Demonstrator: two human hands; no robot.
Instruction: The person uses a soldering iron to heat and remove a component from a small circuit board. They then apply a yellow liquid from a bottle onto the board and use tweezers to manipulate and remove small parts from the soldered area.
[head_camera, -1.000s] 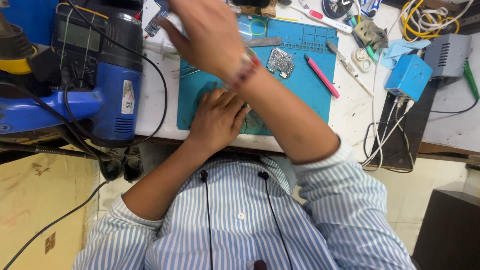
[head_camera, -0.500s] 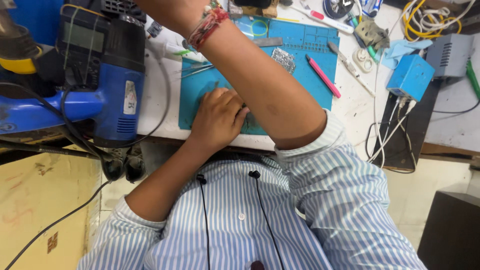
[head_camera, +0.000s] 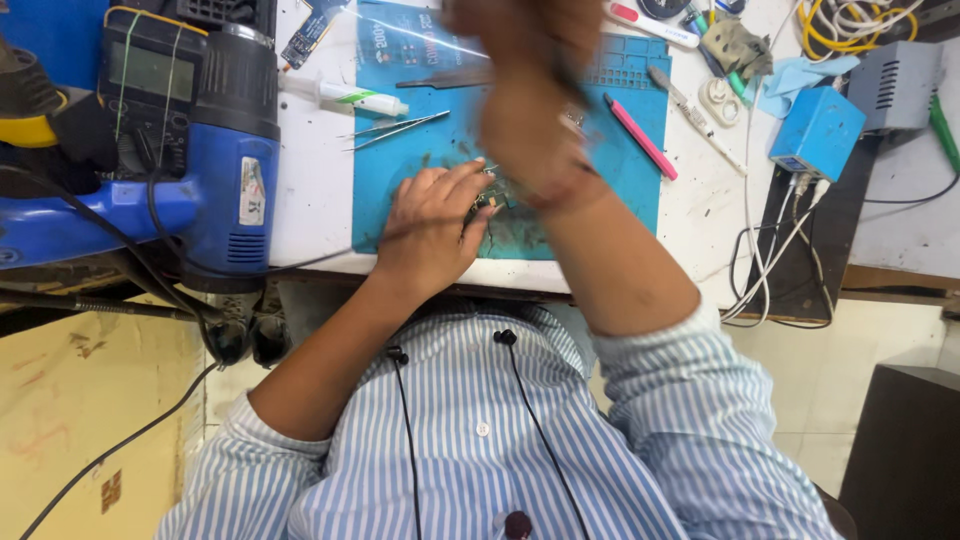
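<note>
My left hand (head_camera: 430, 225) rests on the blue work mat (head_camera: 620, 190) near the table's front edge. Its fingertips press on a small circuit board (head_camera: 492, 197). My right hand (head_camera: 525, 110) hovers above the middle of the mat, just beyond the left hand. It is badly blurred, so I cannot make out whether it holds anything. A pair of tweezers (head_camera: 395, 128) lies on the mat to the left of the right hand. A pink tool (head_camera: 640, 137) lies on the mat to its right.
A blue heat gun (head_camera: 225, 170) and a meter (head_camera: 145, 75) stand at the left. A white tube (head_camera: 345, 97) lies near the mat's left edge. A blue box (head_camera: 818, 132) with cables, a grey box (head_camera: 895, 85) and small tools fill the right side.
My right arm, earlier stretched out to the far left of the table, has swung back over the middle of the mat. The left hand stays on the circuit board.
</note>
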